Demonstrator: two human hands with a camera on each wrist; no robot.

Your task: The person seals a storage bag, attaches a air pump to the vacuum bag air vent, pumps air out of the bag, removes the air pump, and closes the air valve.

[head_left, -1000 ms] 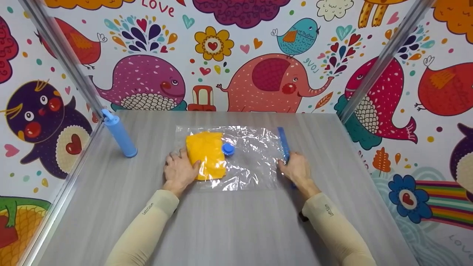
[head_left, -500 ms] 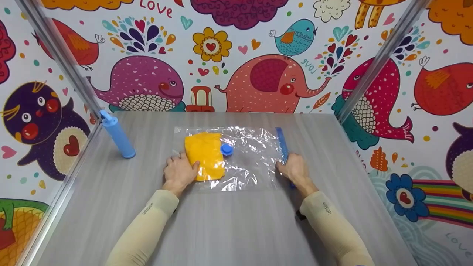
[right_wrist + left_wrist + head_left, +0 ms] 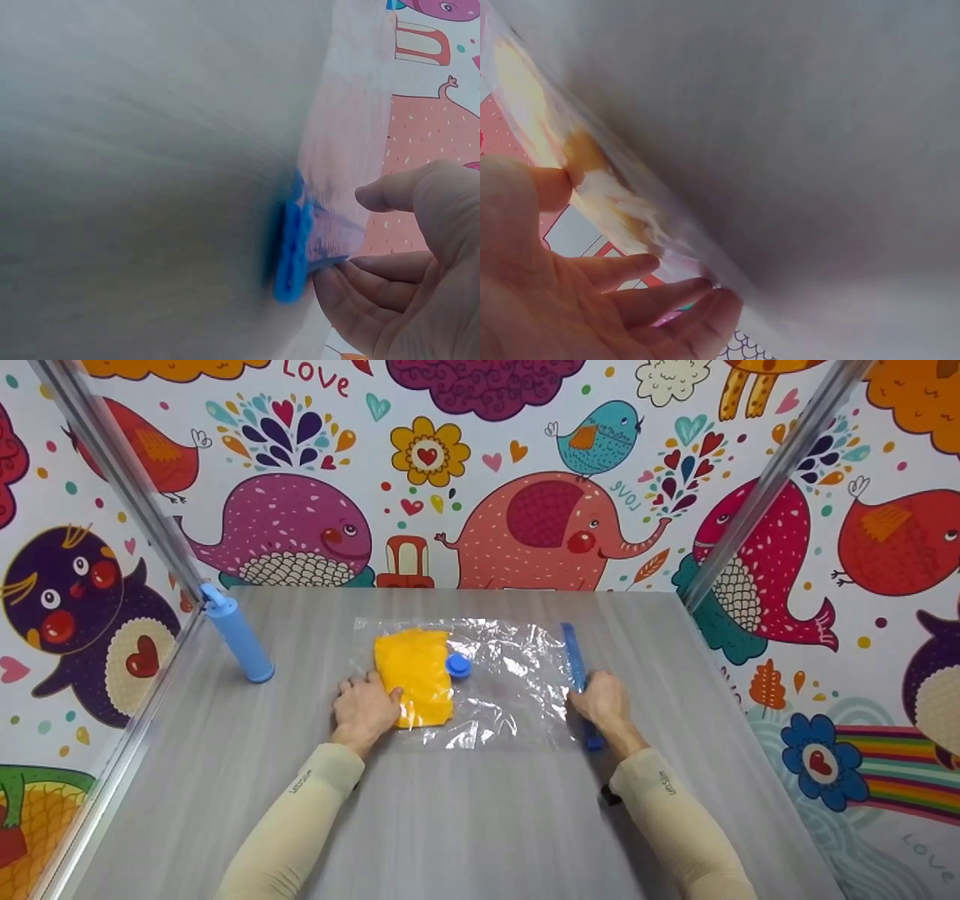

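Observation:
A clear plastic bag (image 3: 510, 712) lies flat on the grey table, with a folded yellow cloth-like bundle (image 3: 414, 679) inside its left part. Beside the bundle, a round blue valve (image 3: 458, 664) sits on the bag. My left hand (image 3: 365, 709) rests at the bag's left edge, thumb over the yellow bundle and fingers spread loosely. Along the bag's right edge runs a blue closure strip (image 3: 571, 649). My right hand (image 3: 606, 705) lies over that strip; in the right wrist view its fingertips touch the plastic near the strip's end (image 3: 294, 255), the thumb apart from the fingers.
A light blue hand pump (image 3: 241, 637) stands at the table's back left. Patterned walls (image 3: 525, 525) with metal corner posts (image 3: 739, 502) enclose the table (image 3: 480, 825) at the back and sides.
My right hand has shifted slightly right along with the blue strip, whose near end now shows below the hand. My left hand stays at the bag's left edge.

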